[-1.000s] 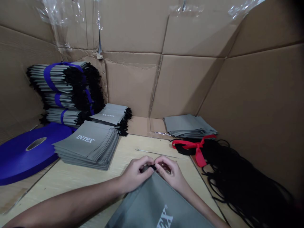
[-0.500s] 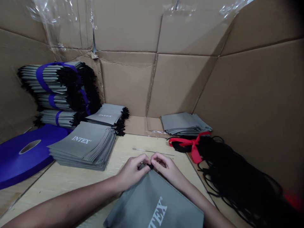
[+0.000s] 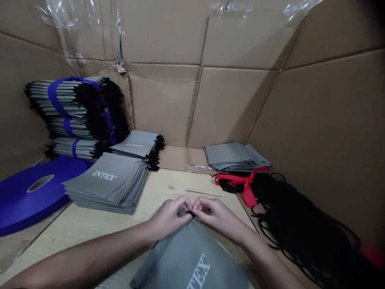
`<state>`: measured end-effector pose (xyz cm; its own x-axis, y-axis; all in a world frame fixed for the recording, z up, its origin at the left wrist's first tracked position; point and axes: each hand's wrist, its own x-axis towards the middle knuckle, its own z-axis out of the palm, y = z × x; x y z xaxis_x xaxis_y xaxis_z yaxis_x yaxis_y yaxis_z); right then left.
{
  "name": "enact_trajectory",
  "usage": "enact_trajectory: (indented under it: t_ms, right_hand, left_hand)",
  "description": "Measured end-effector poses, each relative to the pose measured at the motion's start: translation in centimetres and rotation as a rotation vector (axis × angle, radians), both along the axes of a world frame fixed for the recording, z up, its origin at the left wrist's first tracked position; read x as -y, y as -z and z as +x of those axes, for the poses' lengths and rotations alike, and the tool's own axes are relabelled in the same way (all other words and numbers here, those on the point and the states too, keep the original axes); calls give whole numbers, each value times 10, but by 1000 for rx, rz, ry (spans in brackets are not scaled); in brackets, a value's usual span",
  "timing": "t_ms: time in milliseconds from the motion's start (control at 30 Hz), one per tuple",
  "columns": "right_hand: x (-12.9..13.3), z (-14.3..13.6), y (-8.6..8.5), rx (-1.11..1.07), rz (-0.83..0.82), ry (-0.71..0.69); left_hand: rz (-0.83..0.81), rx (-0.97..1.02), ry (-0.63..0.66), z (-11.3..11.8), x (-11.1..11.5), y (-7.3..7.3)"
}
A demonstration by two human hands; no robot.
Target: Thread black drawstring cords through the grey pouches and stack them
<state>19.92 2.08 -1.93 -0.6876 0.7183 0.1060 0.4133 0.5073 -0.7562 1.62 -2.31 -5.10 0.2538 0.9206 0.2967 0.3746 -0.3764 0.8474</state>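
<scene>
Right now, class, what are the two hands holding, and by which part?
Both the left hand and the right hand pinch the grey bag at its top corner, where a short bit of black cord shows between the fingertips.

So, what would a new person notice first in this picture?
Probably the two hands, left hand and right hand, pinching a black cord at the top corner of a grey bag in front. Next, the blue tape roll at far left, and the red ribbon tied around black cords at right.
</scene>
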Motion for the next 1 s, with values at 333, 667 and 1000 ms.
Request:
enact_trajectory:
  t_ms: [333,667,1000]
  right_hand:
    - [-6,7,-6,67,233,85]
    - [-6,4,-4,20,132,86]
    - [-7,1,13,-23,-24,-48]
  left_hand:
    - [-279,385,14,4,-6,6]
    - [-326,435,22,4,-6,2]
    - [-310,471,73,3,-10,12]
